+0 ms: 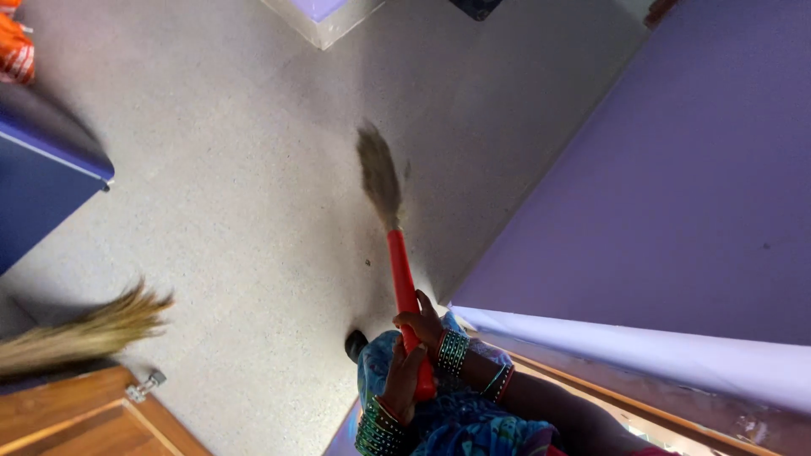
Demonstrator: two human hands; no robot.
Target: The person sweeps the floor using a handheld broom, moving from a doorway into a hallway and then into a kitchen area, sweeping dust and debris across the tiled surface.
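Sweeping well means keeping both hands clamped on the red broom handle (405,295), right hand (424,325) above left hand (404,380), fingers wrapped tight. Holding the grass bristles (378,176) low on the grey floor (228,194), close along the purple wall (676,186).

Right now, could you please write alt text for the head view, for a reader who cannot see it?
Seen from above, both hands, left hand below right hand, grip the red handle of a grass broom whose bristles touch a speckled grey floor beside a purple wall. A second broom lies at lower left near a wooden door.
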